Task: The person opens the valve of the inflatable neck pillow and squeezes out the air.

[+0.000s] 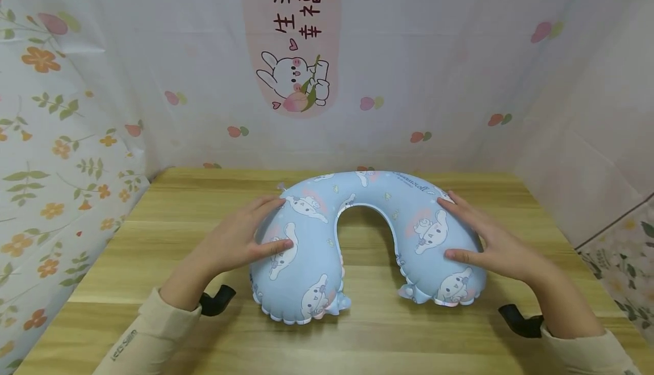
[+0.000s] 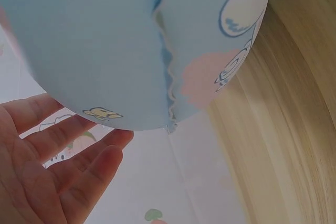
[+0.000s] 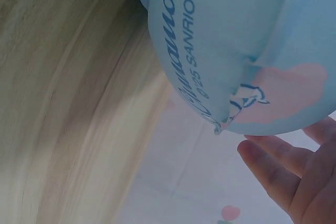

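A light blue inflated U-shaped neck pillow (image 1: 365,185), printed with white long-eared characters, is at the table's middle, its curve toward the back wall and its two ends toward me. My left hand (image 1: 245,233) touches its left arm, thumb on top and fingers at the outer side. On the right arm of the pillow, my right hand (image 1: 493,241) rests in the same way. In the left wrist view the left fingers (image 2: 68,150) meet the pillow's rounded edge beside a crinkled seam. Fairly straight fingers (image 3: 278,177) show at the edge in the right wrist view.
The wooden table (image 1: 194,210) ends at a white back curtain (image 1: 439,68) with fruit prints and a cartoon rabbit. A flowered curtain (image 1: 56,154) hangs at the left. Black curved pieces (image 1: 218,300) stick out beside both wrists.
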Available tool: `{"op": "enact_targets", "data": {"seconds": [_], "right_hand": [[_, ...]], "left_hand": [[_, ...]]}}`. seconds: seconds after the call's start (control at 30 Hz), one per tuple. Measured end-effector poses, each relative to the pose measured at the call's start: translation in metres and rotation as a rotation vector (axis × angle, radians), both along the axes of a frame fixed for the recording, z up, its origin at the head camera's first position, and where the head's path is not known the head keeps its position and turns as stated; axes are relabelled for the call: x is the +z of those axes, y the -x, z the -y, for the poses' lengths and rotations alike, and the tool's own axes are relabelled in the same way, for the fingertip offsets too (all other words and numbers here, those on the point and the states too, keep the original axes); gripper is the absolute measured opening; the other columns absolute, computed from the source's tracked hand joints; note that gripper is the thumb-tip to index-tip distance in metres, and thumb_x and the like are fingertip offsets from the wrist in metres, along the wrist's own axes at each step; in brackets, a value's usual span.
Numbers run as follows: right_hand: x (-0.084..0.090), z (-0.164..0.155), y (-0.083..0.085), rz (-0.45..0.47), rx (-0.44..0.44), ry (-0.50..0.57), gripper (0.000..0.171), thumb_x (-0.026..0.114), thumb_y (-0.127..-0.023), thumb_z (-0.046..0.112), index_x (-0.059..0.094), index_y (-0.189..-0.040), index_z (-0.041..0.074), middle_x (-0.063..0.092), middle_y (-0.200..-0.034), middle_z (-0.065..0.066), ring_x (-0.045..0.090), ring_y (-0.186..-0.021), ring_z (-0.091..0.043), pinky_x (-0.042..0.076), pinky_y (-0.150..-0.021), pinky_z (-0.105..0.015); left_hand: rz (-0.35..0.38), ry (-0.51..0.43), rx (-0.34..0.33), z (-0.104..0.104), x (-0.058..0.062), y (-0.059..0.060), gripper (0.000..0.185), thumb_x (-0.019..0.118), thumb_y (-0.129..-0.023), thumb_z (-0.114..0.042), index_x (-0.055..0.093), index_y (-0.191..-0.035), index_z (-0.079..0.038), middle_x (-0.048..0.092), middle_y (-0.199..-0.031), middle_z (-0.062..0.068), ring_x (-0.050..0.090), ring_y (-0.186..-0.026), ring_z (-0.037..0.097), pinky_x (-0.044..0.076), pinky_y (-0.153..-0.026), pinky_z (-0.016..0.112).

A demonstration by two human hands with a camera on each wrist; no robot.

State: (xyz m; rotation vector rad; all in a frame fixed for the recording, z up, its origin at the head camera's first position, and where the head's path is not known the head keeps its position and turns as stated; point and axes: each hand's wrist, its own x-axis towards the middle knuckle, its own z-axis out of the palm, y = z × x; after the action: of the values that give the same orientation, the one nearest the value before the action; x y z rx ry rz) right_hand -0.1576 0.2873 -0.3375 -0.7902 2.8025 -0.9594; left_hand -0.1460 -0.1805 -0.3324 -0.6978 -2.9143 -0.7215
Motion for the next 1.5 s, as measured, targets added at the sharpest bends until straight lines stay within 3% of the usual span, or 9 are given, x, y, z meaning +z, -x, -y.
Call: {"op": "enact_targets", "data": {"seconds": [0.27,0.7,0.93,1.07,1.17,1.5], "right_hand": [[0.005,-0.005,-0.006,0.011,-0.005,0.030,0.092,0.080,-0.083,0.020,0.027,-0.158,0.031,0.008,-0.169,-0.010,0.011,-0.148,-0.057,0.018,-0.097,-0.086],[0.021,0.001,-0.005,-0.014,0.036,-0.003,0.079,0.077,-0.087,0.020,0.036,-0.154,0.027,0.015,-0.167,-0.015,0.016,-0.146,-0.057,0.022,-0.096,-0.085],[0.052,0.019,0.007,-0.026,0.082,-0.013,0.074,0.073,-0.090,0.021,0.037,-0.154,0.024,0.014,-0.167,-0.012,0.015,-0.150,-0.051,0.021,-0.102,-0.081],[0.068,0.035,0.016,-0.069,0.104,-0.053,0.073,0.073,-0.091,0.024,0.038,-0.153,0.029,0.025,-0.165,-0.008,0.022,-0.150,-0.044,0.026,-0.107,-0.075],[0.078,0.050,0.023,-0.099,0.136,-0.073,0.070,0.073,-0.091,0.026,0.039,-0.153,0.027,0.036,-0.160,-0.007,0.030,-0.149,-0.037,0.030,-0.111,-0.067],[0.088,0.102,0.053,-0.063,0.278,-0.142,0.067,0.065,-0.096,0.036,0.037,-0.154,0.018,0.042,-0.157,-0.004,0.036,-0.147,-0.030,0.032,-0.116,-0.058]], "left_hand": [[-0.016,-0.011,-0.027,-0.004,0.004,-0.003,0.084,0.072,-0.083,-0.058,0.045,-0.149,-0.013,0.045,-0.153,0.006,0.046,-0.140,0.030,0.042,-0.112,0.053],[-0.003,-0.014,-0.013,-0.002,-0.003,-0.011,0.085,0.070,-0.083,-0.063,0.045,-0.149,-0.015,0.046,-0.153,0.005,0.047,-0.139,0.030,0.043,-0.110,0.054],[-0.006,-0.016,-0.007,-0.004,-0.001,-0.010,0.086,0.070,-0.082,-0.063,0.044,-0.150,-0.016,0.044,-0.154,0.005,0.046,-0.140,0.029,0.042,-0.111,0.054],[-0.014,-0.019,-0.007,-0.004,-0.001,-0.010,0.085,0.070,-0.082,-0.062,0.045,-0.150,-0.016,0.045,-0.154,0.004,0.048,-0.139,0.029,0.043,-0.110,0.054],[-0.019,-0.025,-0.012,-0.004,-0.002,-0.010,0.085,0.070,-0.082,-0.062,0.045,-0.149,-0.016,0.045,-0.153,0.004,0.048,-0.139,0.029,0.043,-0.110,0.054],[-0.014,-0.033,-0.015,-0.005,-0.003,-0.011,0.085,0.071,-0.082,-0.061,0.045,-0.149,-0.016,0.045,-0.153,0.004,0.048,-0.139,0.029,0.043,-0.110,0.053]]}}
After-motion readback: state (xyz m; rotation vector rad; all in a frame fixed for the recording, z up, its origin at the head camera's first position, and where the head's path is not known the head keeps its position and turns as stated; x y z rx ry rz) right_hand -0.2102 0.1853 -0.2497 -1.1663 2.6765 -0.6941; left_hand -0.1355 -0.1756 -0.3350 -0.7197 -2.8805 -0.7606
